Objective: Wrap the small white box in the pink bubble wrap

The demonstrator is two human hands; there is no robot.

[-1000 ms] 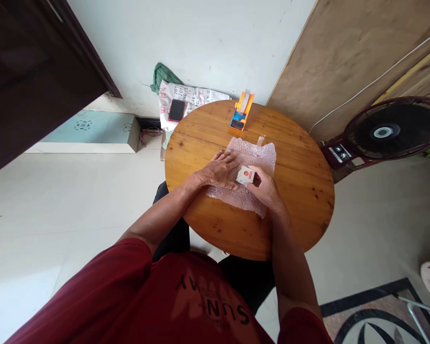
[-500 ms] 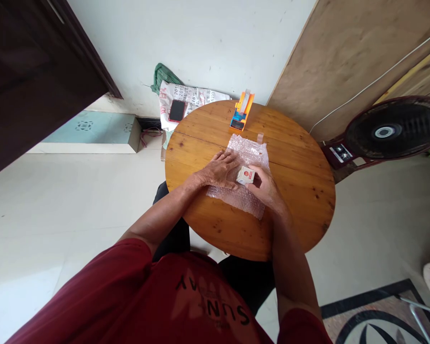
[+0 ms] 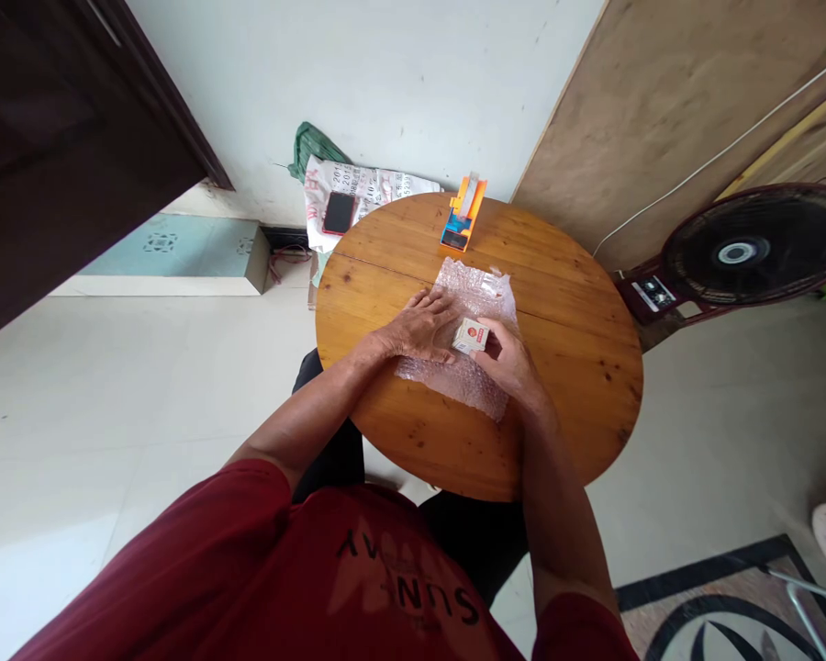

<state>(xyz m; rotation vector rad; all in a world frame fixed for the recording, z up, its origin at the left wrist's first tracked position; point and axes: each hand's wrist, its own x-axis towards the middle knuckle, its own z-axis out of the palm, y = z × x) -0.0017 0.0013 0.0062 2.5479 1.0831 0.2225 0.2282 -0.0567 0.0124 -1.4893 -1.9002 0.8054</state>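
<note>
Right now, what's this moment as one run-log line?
left hand: flat on bubble wrap | right hand: holding small printed carton | round wooden table: orange tape dispenser near far edge

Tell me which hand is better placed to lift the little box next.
Probably the right hand: it is curled against the box, with thumb and fingers at its edges. The left hand is spread flat on the bubble wrap beside the box, better placed for steadying the wrap.

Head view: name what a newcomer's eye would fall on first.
Probably the bright orange tape dispenser near the far edge of the round wooden table. Next, the small printed box on the bubble wrap, held by the right hand, the left hand spread flat beside it.
</note>
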